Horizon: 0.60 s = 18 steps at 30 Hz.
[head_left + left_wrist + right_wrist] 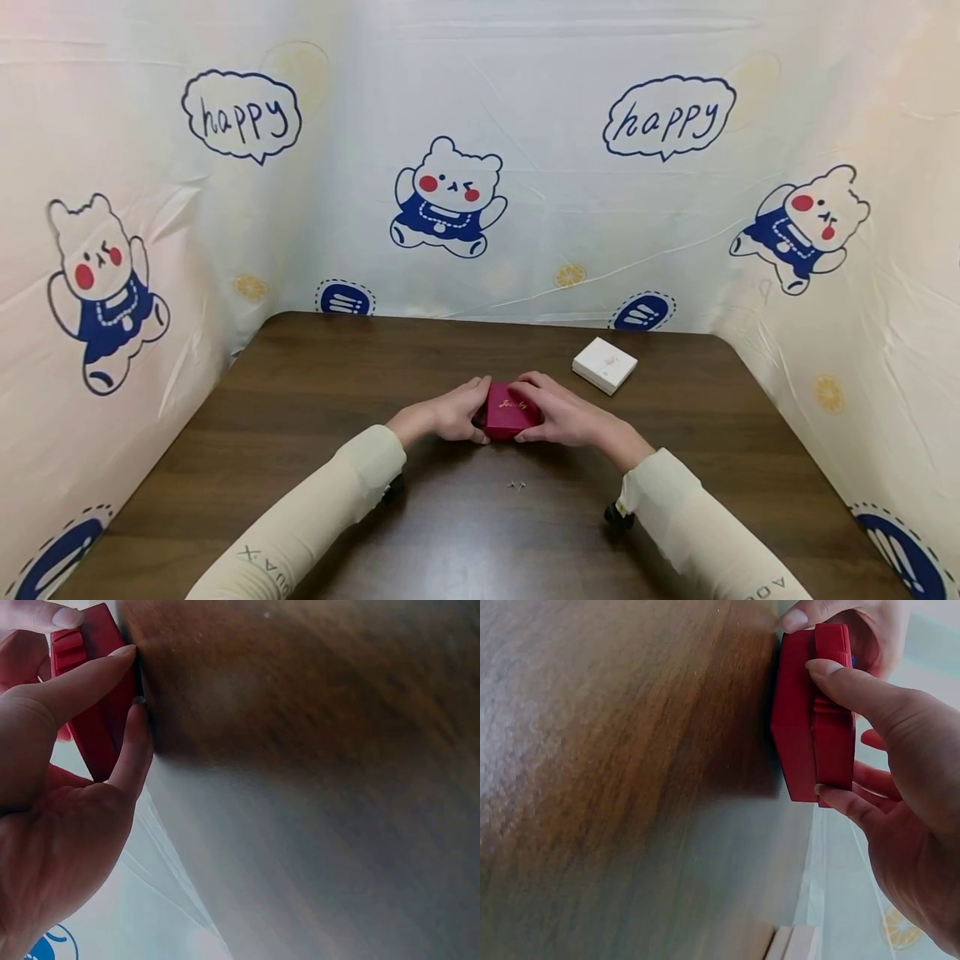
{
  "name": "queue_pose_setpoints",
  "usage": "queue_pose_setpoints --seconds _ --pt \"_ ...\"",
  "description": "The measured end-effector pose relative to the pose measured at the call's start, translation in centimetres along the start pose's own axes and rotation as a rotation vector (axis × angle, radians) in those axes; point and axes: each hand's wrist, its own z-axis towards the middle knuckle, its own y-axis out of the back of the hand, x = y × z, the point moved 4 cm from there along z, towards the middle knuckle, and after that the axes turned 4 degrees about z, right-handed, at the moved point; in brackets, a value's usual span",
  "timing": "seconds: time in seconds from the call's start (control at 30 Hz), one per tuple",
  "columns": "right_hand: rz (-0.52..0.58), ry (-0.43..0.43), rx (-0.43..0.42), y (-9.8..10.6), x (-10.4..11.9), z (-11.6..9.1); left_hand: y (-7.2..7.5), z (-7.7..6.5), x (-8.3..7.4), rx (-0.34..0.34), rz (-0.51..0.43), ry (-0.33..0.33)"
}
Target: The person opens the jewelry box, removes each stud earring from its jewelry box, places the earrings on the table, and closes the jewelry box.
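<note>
A small red jewelry box (504,411) with gold lettering on top sits on the table between both hands. My left hand (454,412) grips its left side, the thumb and a finger low on the box in the left wrist view, where part of the red box (101,712) shows. From the right, my right hand (564,414) pinches the upper part; in the right wrist view its thumb lies by a ribbon bow on the red box (799,727). A seam runs between lid and base. The inside is hidden.
A white square box (604,365) lies at the back right of the dark wooden table (315,375). Two tiny shiny pieces (516,485), too small to identify, lie in front of the red box. A printed curtain (525,100) surrounds the table's back and sides.
</note>
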Motion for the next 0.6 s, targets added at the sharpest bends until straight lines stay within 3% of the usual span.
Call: queue_pose_setpoints --seconds 0.3,0.6 --pt "-0.035 0.036 -0.028 0.12 0.17 -0.08 0.02 0.12 0.04 -0.006 0.012 0.000" --pt "0.023 0.001 -0.011 0.24 0.25 0.08 0.08 -0.02 0.04 -0.007 -0.022 0.000"
